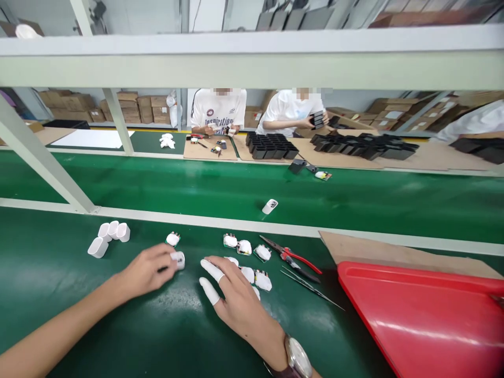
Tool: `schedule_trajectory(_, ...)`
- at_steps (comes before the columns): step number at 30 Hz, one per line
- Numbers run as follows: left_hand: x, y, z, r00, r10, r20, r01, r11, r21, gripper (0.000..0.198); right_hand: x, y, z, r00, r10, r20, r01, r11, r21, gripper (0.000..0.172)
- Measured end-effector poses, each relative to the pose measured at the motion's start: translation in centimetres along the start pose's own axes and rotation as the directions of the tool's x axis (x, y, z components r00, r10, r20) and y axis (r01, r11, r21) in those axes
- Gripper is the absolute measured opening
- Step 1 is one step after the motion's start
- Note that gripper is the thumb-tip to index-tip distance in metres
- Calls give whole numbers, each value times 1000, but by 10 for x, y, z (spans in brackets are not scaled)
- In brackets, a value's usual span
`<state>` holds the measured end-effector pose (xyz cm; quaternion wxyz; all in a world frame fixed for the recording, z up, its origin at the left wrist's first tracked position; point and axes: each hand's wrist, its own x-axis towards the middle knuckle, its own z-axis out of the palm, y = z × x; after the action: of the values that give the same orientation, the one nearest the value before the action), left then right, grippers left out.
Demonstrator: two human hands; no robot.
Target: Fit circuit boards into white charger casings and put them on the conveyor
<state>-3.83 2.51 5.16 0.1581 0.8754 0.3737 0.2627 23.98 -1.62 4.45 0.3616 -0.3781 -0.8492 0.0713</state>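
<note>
Between the thumb and fingers of my left hand [151, 269] is a small white plastic housing [180, 260]. My right hand [236, 296] holds nothing; its thumb and forefinger wear white finger cots and are spread apart. Beyond the right hand, and partly hidden by it, lie several small circuit boards with white covering [263, 281]. Another such board [172, 239] sits just past my left hand. Several white cups [98, 247] stand in a group at the left. Pliers with red and black handles [293, 258] and metal tweezers [313, 287] rest right of the boards.
A red tray [425, 315] and a cardboard sheet [397, 254] occupy the right side. On the green conveyor belt [189, 184] lies a white housing [270, 206]. White frame bars [252, 71] cross above. Opposite, people in white shirts handle parts near black boxes [271, 146].
</note>
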Motion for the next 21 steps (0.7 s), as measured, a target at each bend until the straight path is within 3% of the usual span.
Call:
schedule_trajectory(3,54,-53,-21,977,-164,-139,187,967,172,16,1,2,-6,1000,-13,6,14,998,-68,31)
schedule_trajectory(6,103,-103,-29,937,-263,-231,315,921,229,16,3,6,-2,997,-36,62,44,990,-131,25)
schedule_trajectory(9,123,-127,-30,917,-315,-243,374,891,257,12,13,9,7,987,-35,159,69,974,-216,26)
schedule_trajectory(11,114,-129,-38,916,-317,-247,381,882,278,15,27,10,14,963,0,268,77,957,-278,25)
schedule_trajectory(14,75,-120,-64,908,-310,-282,396,855,335,33,59,12,35,916,70,395,71,941,-331,16)
schedule_trajectory(18,7,-107,-100,904,-333,-269,422,799,429,41,104,15,76,902,106,419,40,945,-324,31)
schedule_trajectory(21,-31,-104,-104,927,-319,-195,374,783,497,35,114,12,91,885,71,460,71,956,-284,22)
